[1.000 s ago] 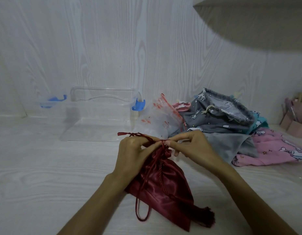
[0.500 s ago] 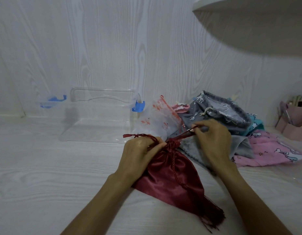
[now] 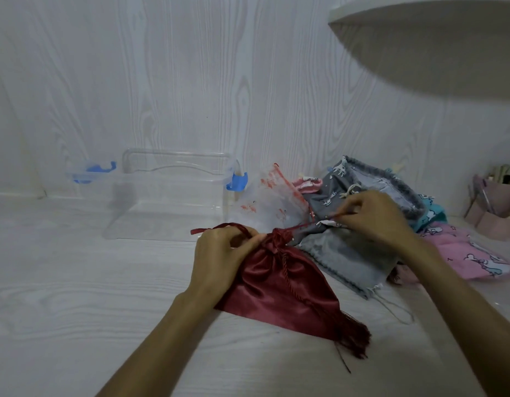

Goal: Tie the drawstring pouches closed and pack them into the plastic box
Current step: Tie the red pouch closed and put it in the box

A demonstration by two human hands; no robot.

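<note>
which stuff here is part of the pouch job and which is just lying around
Part of the job: red pouch, its red cord, clear plastic box, pile of untied pouches, left hand, right hand.

Just lying about: pink holder, shelf.

Right hand (image 3: 375, 217) farther right than before, drawstring (image 3: 301, 225) now taut; red pouch (image 3: 279, 290) neck cinched

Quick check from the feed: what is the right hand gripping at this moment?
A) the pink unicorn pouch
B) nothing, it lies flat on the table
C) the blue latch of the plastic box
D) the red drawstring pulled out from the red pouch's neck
D: the right hand pinches the taut red drawstring running from the gathered neck of the red pouch, while the left hand grips that neck.
</note>
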